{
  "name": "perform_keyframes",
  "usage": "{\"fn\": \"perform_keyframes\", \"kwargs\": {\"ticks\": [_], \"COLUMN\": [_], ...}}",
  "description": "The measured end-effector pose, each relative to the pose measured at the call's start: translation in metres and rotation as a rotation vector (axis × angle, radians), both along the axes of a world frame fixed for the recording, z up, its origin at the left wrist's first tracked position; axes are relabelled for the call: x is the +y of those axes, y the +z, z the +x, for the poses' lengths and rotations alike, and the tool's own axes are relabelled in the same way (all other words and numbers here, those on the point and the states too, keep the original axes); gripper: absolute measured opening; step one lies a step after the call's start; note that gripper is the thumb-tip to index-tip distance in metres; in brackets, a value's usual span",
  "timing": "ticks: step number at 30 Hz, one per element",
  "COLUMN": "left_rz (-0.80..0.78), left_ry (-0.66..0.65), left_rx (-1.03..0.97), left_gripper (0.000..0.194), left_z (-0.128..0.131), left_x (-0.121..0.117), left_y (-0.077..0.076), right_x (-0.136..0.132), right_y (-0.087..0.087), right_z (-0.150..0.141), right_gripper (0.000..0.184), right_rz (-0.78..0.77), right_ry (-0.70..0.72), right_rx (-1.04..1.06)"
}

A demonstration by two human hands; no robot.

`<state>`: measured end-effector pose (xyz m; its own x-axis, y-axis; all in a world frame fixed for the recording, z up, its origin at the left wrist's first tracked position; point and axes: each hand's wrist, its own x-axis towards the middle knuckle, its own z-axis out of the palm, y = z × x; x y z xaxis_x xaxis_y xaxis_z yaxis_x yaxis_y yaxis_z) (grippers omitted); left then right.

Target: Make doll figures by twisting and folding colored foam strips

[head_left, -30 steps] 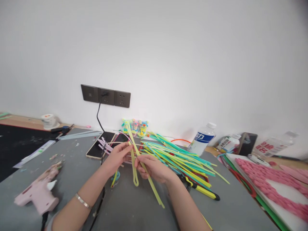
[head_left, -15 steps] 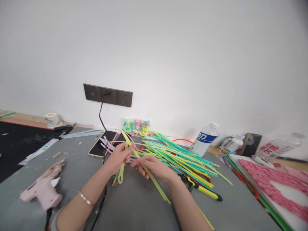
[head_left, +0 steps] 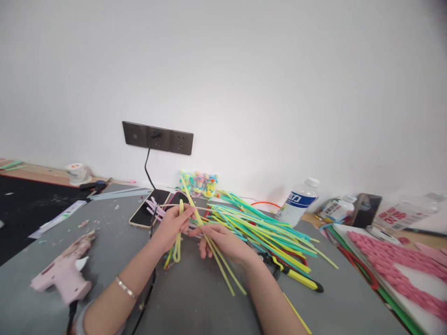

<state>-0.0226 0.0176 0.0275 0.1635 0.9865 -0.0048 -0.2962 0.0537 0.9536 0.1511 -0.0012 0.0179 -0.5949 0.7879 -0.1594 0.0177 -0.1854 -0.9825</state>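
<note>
My left hand (head_left: 172, 226) pinches a folded yellow pipe cleaner (head_left: 178, 242) whose loop hangs below the fingers. My right hand (head_left: 223, 242) is closed on two long yellow pipe cleaners (head_left: 220, 267) that slant down toward me and up past my left fingers. Both hands hover over the grey table (head_left: 195, 302), just left of a big pile of green, yellow and blue pipe cleaners (head_left: 265, 230). A silver bracelet sits on my left wrist.
A pink glue gun (head_left: 63, 274) lies at the left. Two phones (head_left: 146, 211) lie behind my hands under a wall socket (head_left: 157, 138). A yellow-handled cutter (head_left: 296, 275), a water bottle (head_left: 296, 200) and a white board with pink rows (head_left: 394, 265) stand to the right.
My left hand drew the folded yellow piece apart to the left. My right hand now grips two long yellow stems instead of one, slightly lower. The view shifted a little.
</note>
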Motion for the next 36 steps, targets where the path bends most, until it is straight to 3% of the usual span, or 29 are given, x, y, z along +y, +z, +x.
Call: {"fn": "perform_keyframes", "kwargs": {"ticks": [25, 36], "left_rz": [-0.022, -0.001], "left_ry": [-0.092, -0.133], "left_rx": [0.015, 0.049], "left_gripper": [0.044, 0.038], "left_z": [0.0004, 0.0012], "left_x": [-0.0021, -0.0042], "left_y": [-0.0010, -0.0019], "right_x": [0.0011, 0.0000], "right_y": [0.0020, 0.0013], "right_z": [-0.0032, -0.0072], "right_gripper": [0.048, 0.050], "right_rz": [0.042, 0.031], "right_ry": [-0.120, -0.045], "right_rx": [0.063, 0.091]}}
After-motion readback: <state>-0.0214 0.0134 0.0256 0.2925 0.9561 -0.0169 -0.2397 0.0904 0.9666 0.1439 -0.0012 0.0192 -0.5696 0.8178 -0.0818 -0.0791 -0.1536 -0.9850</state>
